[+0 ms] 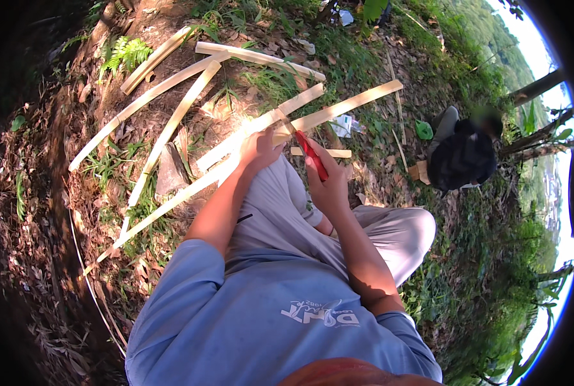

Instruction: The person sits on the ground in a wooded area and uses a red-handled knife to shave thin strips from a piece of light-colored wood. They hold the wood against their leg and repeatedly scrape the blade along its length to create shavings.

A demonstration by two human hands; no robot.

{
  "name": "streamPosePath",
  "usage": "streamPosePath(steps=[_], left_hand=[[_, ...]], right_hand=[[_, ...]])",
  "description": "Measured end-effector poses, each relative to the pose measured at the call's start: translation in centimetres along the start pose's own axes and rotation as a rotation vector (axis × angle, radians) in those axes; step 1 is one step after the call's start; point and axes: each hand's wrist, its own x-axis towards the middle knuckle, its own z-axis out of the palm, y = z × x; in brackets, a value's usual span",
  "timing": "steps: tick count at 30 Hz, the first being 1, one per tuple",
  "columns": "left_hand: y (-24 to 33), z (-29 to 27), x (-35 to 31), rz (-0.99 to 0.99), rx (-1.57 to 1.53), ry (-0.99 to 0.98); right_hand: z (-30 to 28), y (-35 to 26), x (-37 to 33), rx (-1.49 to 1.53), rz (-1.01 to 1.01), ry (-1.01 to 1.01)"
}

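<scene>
A long pale wooden strip [345, 108] runs slantwise across in front of me, from the lower left to the upper right. My left hand [259, 149] is closed around it near its middle, above my bent leg. In my right hand [329, 180] is a knife, its red handle [312, 157] gripped in the fist. The blade [287, 122] points away from me and lies against the strip, just right of my left hand. A second strip [303, 100] lies just beyond, roughly alongside. A short wooden piece [339, 154] shows beside my right hand.
Several more strips [174, 132] lie on the leafy ground at the far left. A flat stone [171, 170] sits left of my knee. Another person [461, 154] in dark clothing is at the right. Small packages [345, 125] and a green item [423, 130] lie between us.
</scene>
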Motion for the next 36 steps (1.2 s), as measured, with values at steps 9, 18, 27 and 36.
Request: streamPosePath(steps=[9,18,27,36], left_hand=[[-0.5,2.2,0.6,-0.049,0.15,0.031],[-0.6,2.2,1.0,-0.097,0.269,-0.011],[-0.6,0.4,-0.4,-0.043,0.101,0.002],[-1.4,1.5,0.1,-0.039,0.12,0.041]], right_hand=[[3.9,2.8,2.0,-0.177,-0.054,-0.063],[-2.7,-4.3,-5.8,-0.151,0.112,-0.094],[-1.8,-3.4,-5.4,-0.17,0.025,-0.07],[3.6,2.7,0.2,-0.129,-0.183,0.059]])
